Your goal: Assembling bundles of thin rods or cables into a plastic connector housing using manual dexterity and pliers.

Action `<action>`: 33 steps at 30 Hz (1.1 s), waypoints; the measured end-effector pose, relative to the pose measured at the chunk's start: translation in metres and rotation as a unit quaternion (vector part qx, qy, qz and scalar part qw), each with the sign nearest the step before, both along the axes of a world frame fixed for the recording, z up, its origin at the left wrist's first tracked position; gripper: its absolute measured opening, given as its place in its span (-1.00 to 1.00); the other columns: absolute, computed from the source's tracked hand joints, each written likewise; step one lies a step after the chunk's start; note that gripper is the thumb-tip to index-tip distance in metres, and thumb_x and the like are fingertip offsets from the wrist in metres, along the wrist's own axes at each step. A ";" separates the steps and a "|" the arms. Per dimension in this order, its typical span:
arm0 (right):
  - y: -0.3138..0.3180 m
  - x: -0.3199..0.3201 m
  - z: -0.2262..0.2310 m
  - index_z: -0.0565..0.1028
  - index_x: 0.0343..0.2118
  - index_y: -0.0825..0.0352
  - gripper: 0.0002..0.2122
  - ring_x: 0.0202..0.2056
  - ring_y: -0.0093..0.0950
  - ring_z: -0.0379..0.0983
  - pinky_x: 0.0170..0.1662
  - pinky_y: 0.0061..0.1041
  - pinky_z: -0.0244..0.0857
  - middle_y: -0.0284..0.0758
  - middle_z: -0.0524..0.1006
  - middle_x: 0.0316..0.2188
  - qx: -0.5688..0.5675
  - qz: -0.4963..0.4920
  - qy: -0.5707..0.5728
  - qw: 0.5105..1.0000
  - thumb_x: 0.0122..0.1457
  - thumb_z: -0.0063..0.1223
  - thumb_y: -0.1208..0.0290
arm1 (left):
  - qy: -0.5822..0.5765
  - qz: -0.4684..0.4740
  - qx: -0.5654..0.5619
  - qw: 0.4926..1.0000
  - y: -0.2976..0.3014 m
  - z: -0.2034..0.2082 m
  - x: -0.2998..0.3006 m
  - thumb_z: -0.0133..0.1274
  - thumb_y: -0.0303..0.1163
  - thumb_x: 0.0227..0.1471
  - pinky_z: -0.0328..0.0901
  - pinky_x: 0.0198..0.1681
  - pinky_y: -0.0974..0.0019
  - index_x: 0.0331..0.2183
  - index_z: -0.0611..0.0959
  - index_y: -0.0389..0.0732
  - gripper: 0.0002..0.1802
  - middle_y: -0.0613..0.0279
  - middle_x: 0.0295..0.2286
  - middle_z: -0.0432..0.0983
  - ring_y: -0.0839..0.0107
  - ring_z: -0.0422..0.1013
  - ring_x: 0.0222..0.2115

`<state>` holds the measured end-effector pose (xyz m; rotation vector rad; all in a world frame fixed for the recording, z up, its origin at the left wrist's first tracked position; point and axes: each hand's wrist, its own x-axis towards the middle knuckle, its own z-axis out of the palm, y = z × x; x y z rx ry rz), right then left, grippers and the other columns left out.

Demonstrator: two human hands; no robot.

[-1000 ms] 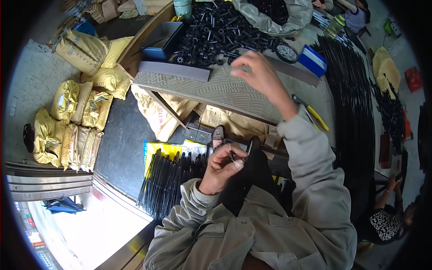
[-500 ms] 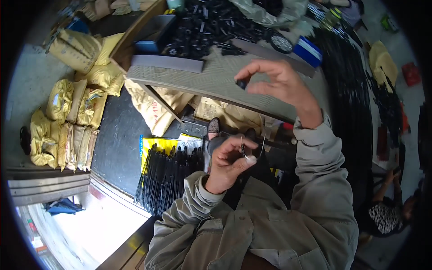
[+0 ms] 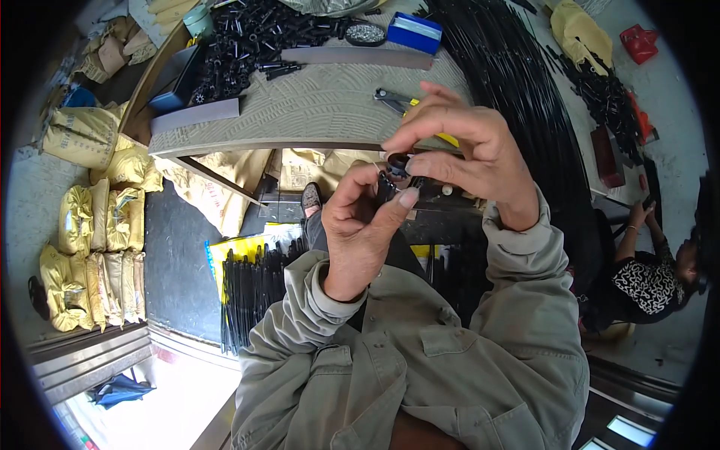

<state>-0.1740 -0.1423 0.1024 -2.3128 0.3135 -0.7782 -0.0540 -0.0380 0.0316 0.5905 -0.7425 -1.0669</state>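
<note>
Near the table's front edge my two hands are close together. My right hand [image 3: 472, 154] pinches a small black ring-shaped part [image 3: 398, 161] between thumb and index finger, its hollow end facing up. Just below it, my left hand [image 3: 356, 225] grips a slim black piece [image 3: 387, 186] between thumb and fingers. Most of that piece is hidden by the fingers, so its kind is unclear. The ring sits at the top of the piece; I cannot tell whether they are joined. Beyond my right hand, yellow-handled pliers [image 3: 394, 100] lie on the table.
The patterned table [image 3: 300, 109] bears a heap of black tubular parts [image 3: 255, 37], a blue box [image 3: 415, 34] and a round dish [image 3: 365, 33]. Long black rods [image 3: 495, 60] lie at right. More rods [image 3: 255, 289] stand at lower left. Yellow sacks [image 3: 75, 217] are stacked left. A person [image 3: 649, 281] sits at right.
My right hand has come down and nearer to my left hand, bringing the small black part against the slim piece. My left hand has risen slightly. The view has shifted, showing the pliers.
</note>
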 end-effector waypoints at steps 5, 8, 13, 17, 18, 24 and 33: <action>0.006 -0.001 -0.005 0.51 -0.57 0.26 -0.93 -0.20 -0.52 0.36 0.13 -0.36 -0.21 -0.42 0.54 -0.50 -0.075 -0.065 -0.022 0.995 -0.13 0.18 0.45 | -0.009 0.014 0.020 1.000 0.005 -0.001 -0.004 0.06 -0.66 -0.10 0.19 -0.39 0.61 -0.30 0.46 -0.29 -0.76 0.40 -0.43 0.38 0.70 0.25 -0.46; 0.006 -0.003 -0.005 0.50 -0.57 0.25 -0.93 -0.18 -0.51 0.35 0.12 -0.35 -0.22 -0.42 0.54 -0.51 -0.069 -0.069 -0.009 0.995 -0.14 0.18 0.45 | -0.013 0.018 0.019 1.000 0.005 -0.003 -0.005 0.06 -0.66 -0.10 0.19 -0.38 0.62 -0.30 0.46 -0.28 -0.76 0.39 -0.41 0.38 0.71 0.25 -0.44; -0.009 -0.005 -0.010 0.49 -0.55 0.28 -0.92 -0.17 -0.46 0.34 0.09 -0.33 -0.17 -0.39 0.54 -0.49 0.008 0.010 -0.043 0.999 -0.13 0.17 0.46 | -0.028 0.011 -0.003 1.000 0.003 -0.004 -0.004 0.05 -0.66 -0.10 0.18 -0.38 0.64 -0.30 0.46 -0.28 -0.76 0.40 -0.39 0.38 0.72 0.24 -0.41; -0.016 -0.003 -0.018 0.49 -0.53 0.30 -0.92 -0.14 -0.43 0.32 0.08 -0.29 -0.15 -0.34 0.55 -0.45 0.081 0.075 -0.068 0.992 -0.11 0.15 0.46 | -0.023 0.013 0.003 1.000 0.002 0.000 -0.005 0.05 -0.67 -0.10 0.17 -0.40 0.64 -0.30 0.45 -0.27 -0.75 0.41 -0.39 0.38 0.72 0.23 -0.43; -0.016 -0.003 -0.018 0.49 -0.52 0.31 -0.92 -0.13 -0.42 0.31 0.08 -0.28 -0.15 -0.32 0.55 -0.44 0.103 0.087 -0.067 0.989 -0.10 0.15 0.46 | -0.018 0.014 0.006 1.000 0.002 0.000 -0.006 0.04 -0.67 -0.10 0.17 -0.41 0.64 -0.29 0.45 -0.27 -0.75 0.41 -0.39 0.38 0.72 0.23 -0.44; -0.017 -0.006 -0.011 0.49 -0.49 0.31 -0.88 -0.10 -0.40 0.29 0.10 -0.25 -0.22 -0.32 0.55 -0.45 0.085 0.085 -0.043 0.992 -0.12 0.16 0.45 | -0.033 0.001 0.005 0.999 0.003 -0.001 -0.004 0.05 -0.65 -0.09 0.16 -0.44 0.64 -0.29 0.45 -0.26 -0.76 0.41 -0.41 0.39 0.73 0.24 -0.47; 0.008 -0.009 0.001 0.47 -0.47 0.25 -0.76 -0.14 -0.41 0.33 0.16 -0.24 -0.34 -0.42 0.51 -0.46 -0.135 -0.019 0.012 0.991 -0.26 0.27 0.40 | -0.024 -0.004 0.009 1.000 0.004 -0.003 -0.003 0.05 -0.63 -0.09 0.17 -0.41 0.64 -0.29 0.44 -0.27 -0.76 0.42 -0.44 0.39 0.72 0.26 -0.45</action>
